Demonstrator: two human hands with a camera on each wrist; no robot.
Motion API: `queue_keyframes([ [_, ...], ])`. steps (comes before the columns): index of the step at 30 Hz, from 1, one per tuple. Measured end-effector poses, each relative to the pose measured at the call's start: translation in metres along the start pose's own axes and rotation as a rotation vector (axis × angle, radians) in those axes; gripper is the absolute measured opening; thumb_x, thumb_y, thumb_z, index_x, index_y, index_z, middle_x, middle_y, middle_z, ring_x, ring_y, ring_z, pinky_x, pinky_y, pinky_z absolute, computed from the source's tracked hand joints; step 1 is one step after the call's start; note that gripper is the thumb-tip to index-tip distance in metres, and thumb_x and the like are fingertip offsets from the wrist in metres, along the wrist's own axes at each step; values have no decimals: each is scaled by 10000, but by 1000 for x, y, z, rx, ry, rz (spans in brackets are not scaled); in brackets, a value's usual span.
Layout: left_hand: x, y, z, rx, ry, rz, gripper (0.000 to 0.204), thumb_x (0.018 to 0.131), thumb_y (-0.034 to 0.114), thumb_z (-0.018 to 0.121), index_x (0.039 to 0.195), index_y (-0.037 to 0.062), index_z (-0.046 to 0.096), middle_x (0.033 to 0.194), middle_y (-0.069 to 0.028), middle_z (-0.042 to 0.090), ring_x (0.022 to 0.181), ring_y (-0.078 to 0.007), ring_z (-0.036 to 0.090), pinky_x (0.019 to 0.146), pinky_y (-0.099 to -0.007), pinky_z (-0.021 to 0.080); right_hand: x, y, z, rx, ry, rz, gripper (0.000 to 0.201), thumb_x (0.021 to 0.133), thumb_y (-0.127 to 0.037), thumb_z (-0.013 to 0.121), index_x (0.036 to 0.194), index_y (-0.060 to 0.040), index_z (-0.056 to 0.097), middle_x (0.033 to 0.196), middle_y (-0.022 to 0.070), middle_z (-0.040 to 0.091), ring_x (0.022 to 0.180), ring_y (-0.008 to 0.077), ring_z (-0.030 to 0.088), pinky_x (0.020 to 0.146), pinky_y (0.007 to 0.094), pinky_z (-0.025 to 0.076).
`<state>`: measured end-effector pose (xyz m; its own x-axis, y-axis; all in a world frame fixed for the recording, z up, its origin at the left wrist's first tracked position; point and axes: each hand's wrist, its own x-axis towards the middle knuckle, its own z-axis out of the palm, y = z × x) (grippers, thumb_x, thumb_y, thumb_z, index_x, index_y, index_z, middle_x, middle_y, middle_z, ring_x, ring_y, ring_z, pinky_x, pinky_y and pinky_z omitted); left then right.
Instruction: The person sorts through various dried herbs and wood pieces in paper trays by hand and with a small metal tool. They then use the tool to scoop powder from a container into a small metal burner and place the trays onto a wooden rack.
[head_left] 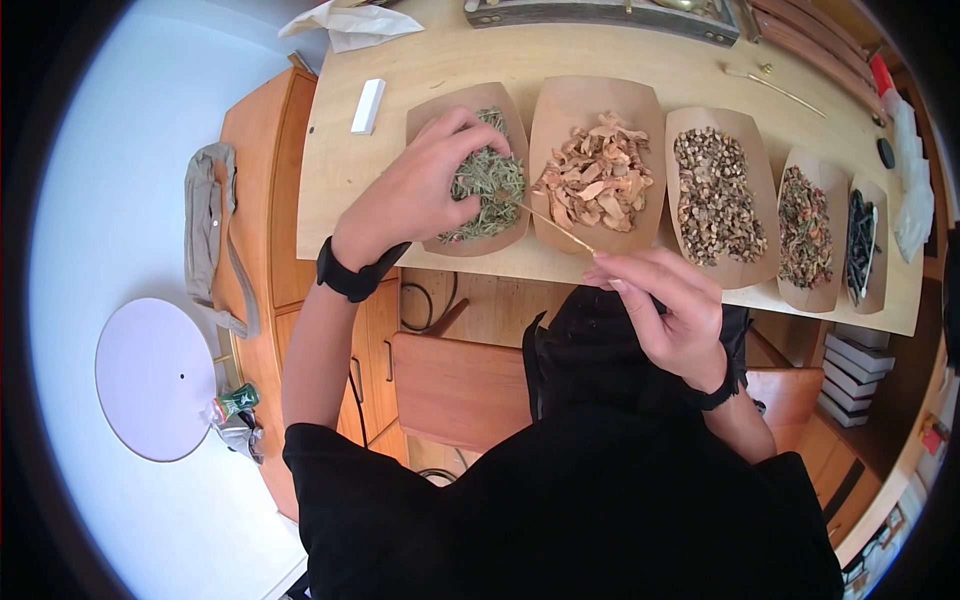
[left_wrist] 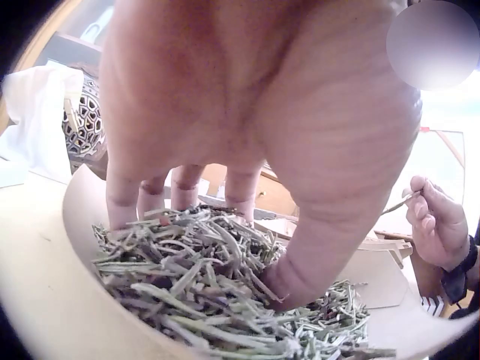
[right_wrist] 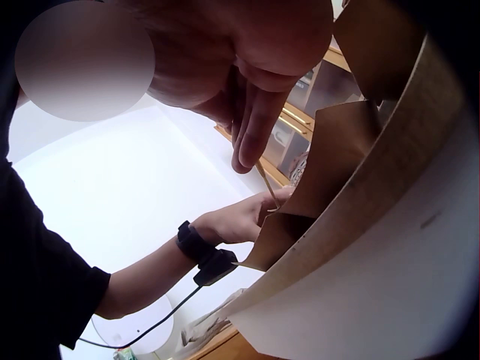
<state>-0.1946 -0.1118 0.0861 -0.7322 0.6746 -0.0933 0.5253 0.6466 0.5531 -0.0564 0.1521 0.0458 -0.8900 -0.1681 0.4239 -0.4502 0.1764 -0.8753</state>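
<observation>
In the head view, my left hand [head_left: 412,182] reaches into the leftmost brown paper tray [head_left: 428,108], which holds dried green herbs [head_left: 492,178]. Its fingertips and thumb dip into the herbs [left_wrist: 202,274], spread well apart with a heap between them. My right hand [head_left: 668,308] pinches one end of a thin brass-coloured rod [head_left: 560,229] between thumb and fingers. The rod slants left over the neighbouring tray's near edge, and its far end overlaps the herbs beside my left thumb. That neighbouring tray contains pale dried slices [head_left: 600,180].
Farther right stand trays of chopped brown pieces [head_left: 718,195], mixed dried flowers and leaves [head_left: 806,230], and dark strips [head_left: 860,245]. A white block [head_left: 368,106] lies left of the herbs. Another thin rod [head_left: 775,90] lies at the back right. A wooden chair [head_left: 460,390] stands below the table edge.
</observation>
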Motion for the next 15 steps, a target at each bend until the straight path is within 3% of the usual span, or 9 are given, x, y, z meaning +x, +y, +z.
queue_keyframes([
  [6, 4, -6, 0, 15, 28, -22, 413, 712, -95, 665, 1099, 38, 610, 1046, -113, 585, 1037, -303, 589, 979, -363, 456, 0, -2, -3, 1, 14, -3, 267, 882, 93, 674, 1141, 44, 717, 928, 144, 734, 812, 213, 730, 686, 289, 573],
  [15, 0, -1, -4, -121, 164, -44, 286, 759, -107, 675, 1023, 0, 656, 1043, -111, 681, 1039, -269, 651, 960, -334, 487, -2, 0, -3, 19, 12, 4, 272, 883, 95, 669, 1147, 44, 715, 925, 145, 733, 811, 214, 732, 688, 288, 575],
])
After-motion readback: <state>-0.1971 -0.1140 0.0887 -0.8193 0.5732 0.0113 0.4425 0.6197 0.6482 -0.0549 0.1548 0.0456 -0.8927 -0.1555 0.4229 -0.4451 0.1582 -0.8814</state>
